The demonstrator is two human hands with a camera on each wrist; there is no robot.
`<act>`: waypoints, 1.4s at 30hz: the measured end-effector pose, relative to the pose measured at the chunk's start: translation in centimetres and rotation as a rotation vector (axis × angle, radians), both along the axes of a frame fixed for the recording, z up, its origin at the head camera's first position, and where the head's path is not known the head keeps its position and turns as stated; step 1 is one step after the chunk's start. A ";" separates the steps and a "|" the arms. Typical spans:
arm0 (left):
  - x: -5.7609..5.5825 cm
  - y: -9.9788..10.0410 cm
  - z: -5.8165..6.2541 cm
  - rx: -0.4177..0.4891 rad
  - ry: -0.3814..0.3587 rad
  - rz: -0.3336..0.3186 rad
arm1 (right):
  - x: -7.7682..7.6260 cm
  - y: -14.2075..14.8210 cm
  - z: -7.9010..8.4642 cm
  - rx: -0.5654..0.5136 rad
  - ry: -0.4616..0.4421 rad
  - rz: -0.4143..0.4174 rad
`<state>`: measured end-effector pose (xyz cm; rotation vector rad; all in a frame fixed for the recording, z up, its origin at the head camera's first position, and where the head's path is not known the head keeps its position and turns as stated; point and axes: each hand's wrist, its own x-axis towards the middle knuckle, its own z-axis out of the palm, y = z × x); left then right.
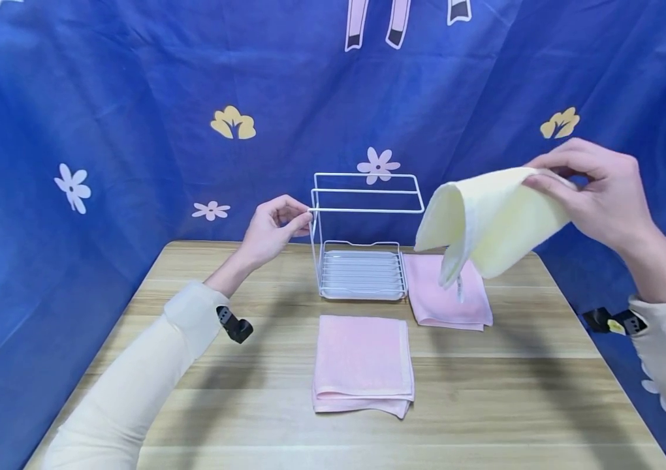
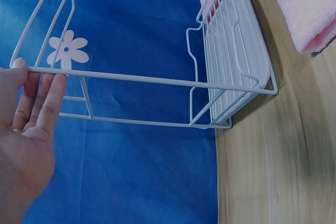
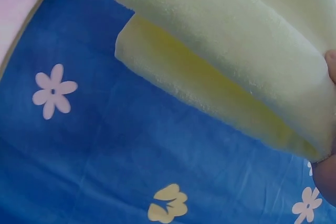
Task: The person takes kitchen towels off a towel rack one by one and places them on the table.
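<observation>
A white wire rack point(image 1: 368, 211) stands on the table, with a white slatted tray point(image 1: 333, 296) at its base. My left hand point(image 1: 271, 230) pinches the rack's upper left corner; in the left wrist view the thumb and fingertips meet around the wire point(image 2: 157, 78). My right hand point(image 1: 600, 189) grips a pale yellow towel point(image 1: 506, 219) by one edge, in the air right of the rack. Folded over, the towel droops to the left, and its layers gape in the right wrist view. Part of the right hand point(image 3: 326, 182) is cut off there.
A folded pink towel point(image 1: 362, 356) lies in front of the rack. Another pink towel point(image 1: 450, 310) lies against the rack's right side, partly behind the yellow one. The wooden table point(image 1: 239, 391) ends at a blue patterned curtain point(image 1: 286, 78).
</observation>
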<state>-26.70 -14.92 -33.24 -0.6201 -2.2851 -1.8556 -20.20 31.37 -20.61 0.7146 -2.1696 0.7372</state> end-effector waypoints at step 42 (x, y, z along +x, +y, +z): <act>0.0 0.0 -0.1 0.021 0.000 -0.010 | 7.0 3.6 -16.1 0.116 -0.264 0.126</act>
